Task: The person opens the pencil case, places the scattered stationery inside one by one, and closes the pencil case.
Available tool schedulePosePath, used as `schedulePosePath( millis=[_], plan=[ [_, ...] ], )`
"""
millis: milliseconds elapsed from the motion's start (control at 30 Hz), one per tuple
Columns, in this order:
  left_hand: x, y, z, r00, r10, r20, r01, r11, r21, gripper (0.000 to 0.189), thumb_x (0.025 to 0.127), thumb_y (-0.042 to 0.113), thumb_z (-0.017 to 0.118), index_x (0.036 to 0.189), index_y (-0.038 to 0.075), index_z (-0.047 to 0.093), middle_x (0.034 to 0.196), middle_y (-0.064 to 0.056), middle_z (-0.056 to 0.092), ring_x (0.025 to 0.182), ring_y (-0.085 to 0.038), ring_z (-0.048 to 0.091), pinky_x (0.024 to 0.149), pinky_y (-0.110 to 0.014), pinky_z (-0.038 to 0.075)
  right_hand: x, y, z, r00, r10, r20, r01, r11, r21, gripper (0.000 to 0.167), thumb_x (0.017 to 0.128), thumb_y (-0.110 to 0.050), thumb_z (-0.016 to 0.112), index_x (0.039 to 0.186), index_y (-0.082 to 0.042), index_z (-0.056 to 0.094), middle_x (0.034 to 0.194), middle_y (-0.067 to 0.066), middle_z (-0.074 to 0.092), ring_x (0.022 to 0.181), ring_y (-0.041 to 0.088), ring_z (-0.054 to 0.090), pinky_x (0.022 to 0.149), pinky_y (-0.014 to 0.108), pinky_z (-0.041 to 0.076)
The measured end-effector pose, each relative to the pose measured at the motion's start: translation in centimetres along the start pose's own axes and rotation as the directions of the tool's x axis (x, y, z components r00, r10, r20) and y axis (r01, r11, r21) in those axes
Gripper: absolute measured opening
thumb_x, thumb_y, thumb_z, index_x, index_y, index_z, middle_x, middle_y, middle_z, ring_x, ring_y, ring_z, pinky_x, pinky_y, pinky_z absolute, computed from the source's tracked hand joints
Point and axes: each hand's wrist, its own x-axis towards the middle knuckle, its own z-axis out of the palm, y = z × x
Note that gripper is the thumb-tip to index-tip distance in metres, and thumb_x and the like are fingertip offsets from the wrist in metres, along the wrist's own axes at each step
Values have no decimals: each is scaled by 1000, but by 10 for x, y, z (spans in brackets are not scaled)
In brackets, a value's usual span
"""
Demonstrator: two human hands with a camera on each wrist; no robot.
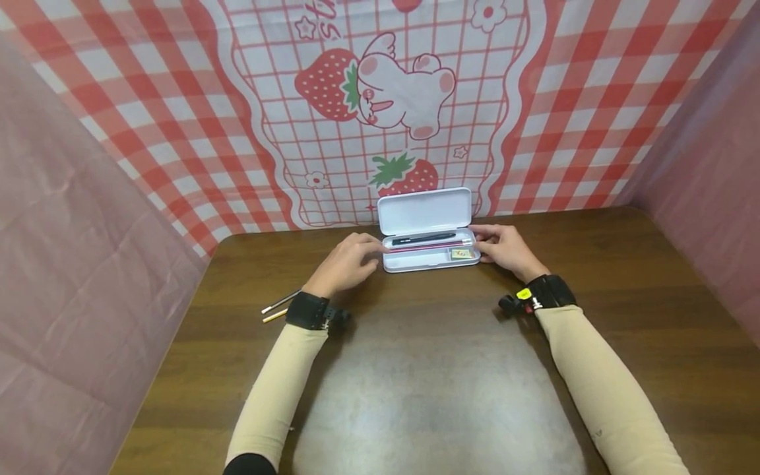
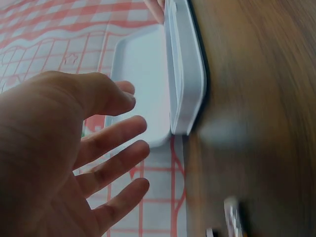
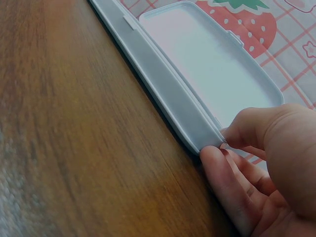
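Observation:
A white pencil case (image 1: 415, 262) lies on the table with its lid (image 1: 424, 210) raised at the back. Inside are a black pen (image 1: 424, 238), a red pencil (image 1: 424, 247) and a small yellow-and-green patterned block (image 1: 462, 253) in the right compartment. My right hand (image 1: 507, 251) pinches the case's right end; in the right wrist view the thumb is at the rim and the fingers (image 3: 217, 165) are against the outer wall. At the left end is my left hand (image 1: 347, 264), its fingers loosely spread and holding nothing in the left wrist view.
Two pencils, one dark (image 1: 280, 302) and one yellow (image 1: 276, 316), lie on the wooden table (image 1: 427, 396) beside my left wrist, partly hidden by it. Behind the case hangs a red-and-white checked cloth (image 1: 564, 132). Pink curtains (image 1: 77, 264) flank both sides.

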Motion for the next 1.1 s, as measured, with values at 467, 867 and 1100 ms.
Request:
schedulePosePath(
  millis=[467,867,1100],
  plan=[
    [-32,-32,-35,989,-146,33,148,988,-35,39,109,12,67,147,12,74,157,-17,68,154,-42,57,130,-63,45,2,2,-1,1000,12,-4,-12,1000,-22,51,110,-8,69,160,1,59,131,22,62,85,2,59,72,14,60],
    [-45,-44,-52,963,-254,89,262,960,-98,58,107,15,73,163,9,56,156,-23,69,147,-42,66,121,-64,53,3,4,2,1000,-23,-6,23,1000,12,52,108,-3,68,158,5,58,126,21,63,83,-5,59,72,13,61],
    [-54,-57,-61,948,-291,128,302,950,-79,61,105,11,75,163,12,55,155,-27,66,148,-47,62,122,-69,50,2,4,2,1000,-19,-15,19,1000,8,50,108,-3,68,157,4,60,122,17,64,81,-4,60,72,14,62]
  ],
)
